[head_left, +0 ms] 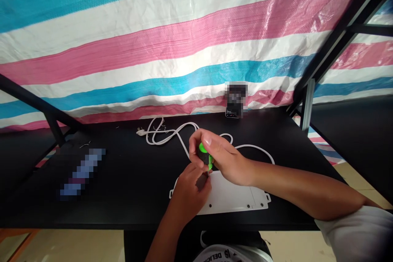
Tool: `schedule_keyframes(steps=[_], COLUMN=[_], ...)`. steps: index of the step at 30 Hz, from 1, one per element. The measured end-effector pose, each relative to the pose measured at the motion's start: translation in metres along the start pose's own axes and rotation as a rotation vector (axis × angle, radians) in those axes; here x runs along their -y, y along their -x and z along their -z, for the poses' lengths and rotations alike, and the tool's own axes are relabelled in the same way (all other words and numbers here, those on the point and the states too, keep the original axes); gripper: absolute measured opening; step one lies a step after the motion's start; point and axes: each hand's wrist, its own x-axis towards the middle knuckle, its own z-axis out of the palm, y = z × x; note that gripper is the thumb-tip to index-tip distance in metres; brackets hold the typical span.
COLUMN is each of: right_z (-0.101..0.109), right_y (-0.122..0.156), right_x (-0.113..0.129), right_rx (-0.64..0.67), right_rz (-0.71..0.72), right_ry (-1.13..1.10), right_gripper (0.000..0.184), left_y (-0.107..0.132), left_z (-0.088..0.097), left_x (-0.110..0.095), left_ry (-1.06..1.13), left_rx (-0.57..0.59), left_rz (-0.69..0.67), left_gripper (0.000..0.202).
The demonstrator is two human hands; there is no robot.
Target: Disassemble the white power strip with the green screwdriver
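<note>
The white power strip (236, 198) lies flat on the black tabletop (123, 188), close to the near edge and slightly right of centre. It appears to lie back side up, with small screw holes visible.

The right hand (227, 159) is closed around the green-and-black handle of a screwdriver (203, 151). The tool stands roughly upright over the left end of the strip.

The left hand (190, 194) rests on that same end, with its fingers curled together at the tool's tip. Whether they pinch the shaft or only press on the case cannot be determined, as the hand hides the contact point.

A white cord (172, 135) runs in loose loops behind the hands toward the far edge and ends in a plug (140, 132). A striped tarp (184, 41) hangs behind the far edge.
</note>
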Motion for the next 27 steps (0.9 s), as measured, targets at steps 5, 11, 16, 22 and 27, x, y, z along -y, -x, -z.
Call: schedule_keyframes(steps=[5, 11, 16, 22, 27], right_z=[0.0, 0.0022, 0.0046, 0.0075, 0.0075], right_y=[-0.0003, 0.0002, 0.0018, 0.0025, 0.0015], right_x=[-0.0012, -0.0007, -0.0024, -0.0046, -0.0024], right_rx=[-0.037, -0.035, -0.033, -0.042, -0.067], right_rz=[0.032, 0.048, 0.071, 0.061, 0.047], right_ry=[0.005, 0.044, 0.014, 0.013, 0.037], right_gripper=[0.048, 0.046, 0.043, 0.042, 0.045], left_y=[0.0015, 0.0021, 0.0, 0.0009, 0.0017], left_z=[-0.0008, -0.0004, 0.0008, 0.0011, 0.0025], left_x=[0.0019, 0.0011, -0.0019, -0.0027, -0.0039], left_ry=[-0.006, -0.017, -0.008, -0.005, 0.031], left_rx=[0.015, 0.026, 0.025, 0.046, 0.06], left_rz=[-0.013, -0.01, -0.025, 0.006, 0.033], left_gripper=[0.023, 0.035, 0.029, 0.024, 0.027])
